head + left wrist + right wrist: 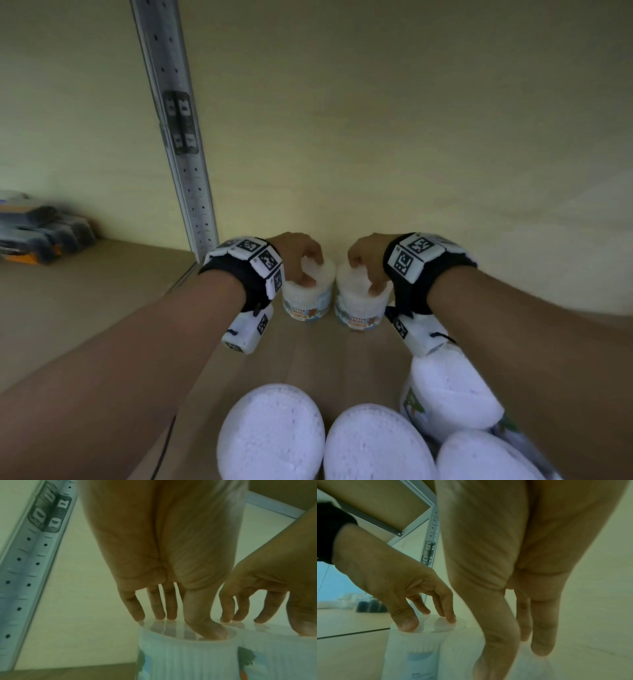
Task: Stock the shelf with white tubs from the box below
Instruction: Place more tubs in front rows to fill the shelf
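Two white tubs of cotton buds stand upright side by side on the wooden shelf point(85, 301), close to the back wall. My left hand point(301, 262) grips the left tub point(306, 298) from above, with the thumb on the near rim of the lid and the fingertips on the far rim. My right hand point(366, 265) holds the right tub point(359, 306) the same way. The left wrist view shows my left hand point(180, 626) over the left tub point(185, 660). In the right wrist view, my right hand point(522, 642) reaches down around the right tub point(460, 655).
Several more white tubs point(270, 435) fill the near foreground, one of them tilted point(448, 394) under my right wrist. A perforated metal upright point(181, 137) rises just left of my left hand. Dark packs point(41, 233) lie at the shelf's far left.
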Motion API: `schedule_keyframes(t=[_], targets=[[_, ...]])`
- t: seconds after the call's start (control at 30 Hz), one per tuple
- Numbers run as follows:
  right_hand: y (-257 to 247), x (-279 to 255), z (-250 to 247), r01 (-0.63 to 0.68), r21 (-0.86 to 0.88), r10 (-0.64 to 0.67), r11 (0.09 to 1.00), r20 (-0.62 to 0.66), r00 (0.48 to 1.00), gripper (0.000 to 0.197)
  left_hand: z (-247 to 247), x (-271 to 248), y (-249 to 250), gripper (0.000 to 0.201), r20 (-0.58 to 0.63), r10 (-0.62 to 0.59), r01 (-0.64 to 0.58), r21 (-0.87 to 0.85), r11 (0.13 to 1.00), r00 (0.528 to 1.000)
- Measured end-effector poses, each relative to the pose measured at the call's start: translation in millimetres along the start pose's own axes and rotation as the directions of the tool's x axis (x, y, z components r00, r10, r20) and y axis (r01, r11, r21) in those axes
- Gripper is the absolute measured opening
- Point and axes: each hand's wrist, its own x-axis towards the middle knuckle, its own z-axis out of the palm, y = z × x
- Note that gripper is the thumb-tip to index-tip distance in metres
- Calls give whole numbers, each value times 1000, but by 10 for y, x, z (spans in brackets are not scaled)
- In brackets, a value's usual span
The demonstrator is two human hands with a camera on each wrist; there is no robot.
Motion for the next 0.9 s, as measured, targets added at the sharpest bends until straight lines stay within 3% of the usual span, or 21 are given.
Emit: schedule_keyframes(t=[0.33, 0.5, 0.6, 0.7, 0.9], targets=[[-294, -321, 95, 24, -56, -22, 998, 24, 999, 25, 38, -572, 188, 50, 71, 46, -47, 7, 999, 996], [-379, -460, 128, 11, -26, -10, 1000, 50, 999, 31, 84, -832, 266, 51, 80, 61, -62, 9, 998, 995], [-471, -679, 110, 5, -45, 0, 999, 116, 993, 50, 120, -974, 319, 50, 69, 76, -77, -1, 997, 995], [-548, -882, 131, 0, -20, 3, 1000, 139, 990, 53, 149, -1111, 386, 49, 70, 84, -83, -10, 996, 994], [-349, -617, 549, -42, 33, 37, 999, 145, 989, 67, 206, -1306, 492, 47, 68, 44, -42, -24, 999, 997]])
